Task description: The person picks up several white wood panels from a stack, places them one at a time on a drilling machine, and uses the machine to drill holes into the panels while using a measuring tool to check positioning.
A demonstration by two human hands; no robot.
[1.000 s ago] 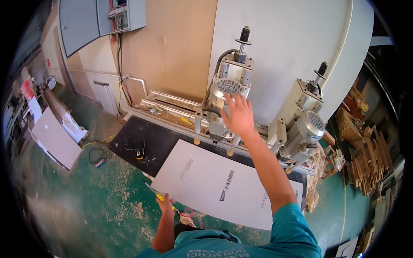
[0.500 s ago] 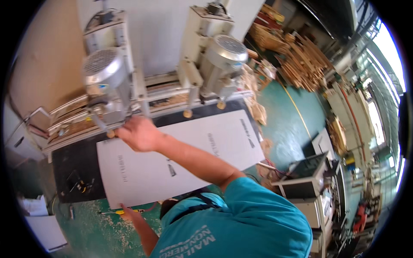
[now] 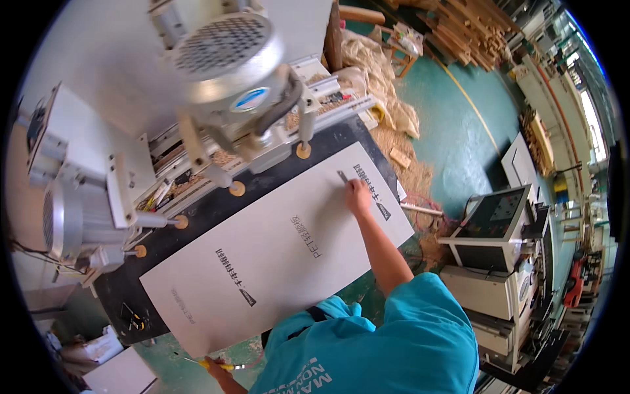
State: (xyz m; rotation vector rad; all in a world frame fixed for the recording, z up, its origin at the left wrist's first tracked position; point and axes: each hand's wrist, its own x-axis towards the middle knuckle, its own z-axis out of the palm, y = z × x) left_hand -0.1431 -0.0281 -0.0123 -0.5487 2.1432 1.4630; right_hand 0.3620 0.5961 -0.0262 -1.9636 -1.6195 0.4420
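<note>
Teal sleeve nearest the lens; below it my left hand (image 3: 216, 365) sits at the near edge of the white panel (image 3: 275, 249), fingers closed round a yellow-handled tool (image 3: 220, 365), probably a pencil or scriber, though too little of it shows to say which.

My right hand (image 3: 358, 196) is stretched out over the far right part of the panel, fingertips pinched on a small dark marker or bit (image 3: 343, 176) whose tip touches the panel face. The grip is closed and narrow; the palm faces down.

The panel lies flat on the black machine bed (image 3: 210, 213), long edge running diagonally, printed film upward, far edge just short of the round yellow-capped hold-down pads (image 3: 237, 189).

Judgement: the step in hand looks like marking or checking a spot on the panel near its far right end. The next move would call for keeping the panel still on the bed and clearing my hand from under the pads.

Beyond, two grey motor heads (image 3: 230, 62) overhang the bed. The channel behind the pads (image 3: 315, 108) holds sawdust and chips. Farther right, sacks (image 3: 380, 72) slump on the green floor with spilled sawdust beside them; what they contain I cannot tell. A control cabinet (image 3: 495, 226) stands at right.
</note>
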